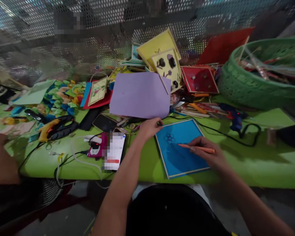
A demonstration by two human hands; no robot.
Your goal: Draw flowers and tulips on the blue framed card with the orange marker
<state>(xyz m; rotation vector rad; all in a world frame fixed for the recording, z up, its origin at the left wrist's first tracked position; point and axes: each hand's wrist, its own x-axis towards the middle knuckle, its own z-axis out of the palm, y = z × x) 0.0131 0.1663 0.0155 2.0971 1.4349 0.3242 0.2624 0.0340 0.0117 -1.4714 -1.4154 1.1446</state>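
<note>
In front of me lies a blue square board (186, 160) with thin pale wooden strips along its edges. A flower with a stem is drawn in dark lines on it. My right hand (207, 149) is closed around an orange pen (196, 148), whose tip is at the drawn stem. At the board's far left corner, my left hand (151, 127) has its fingers curled and gripping the edge; its fingertips are partly hidden. A purple sheet (140, 95) lies just beyond that hand.
A phone (115, 150) and a pink power strip (97, 146) with cables lie to the left. Glue guns (234, 116) (55, 128) rest on both sides. Decorated boards (168, 67) and a green basket (260, 93) stand at the back. Another person's arm (1, 160) is far left.
</note>
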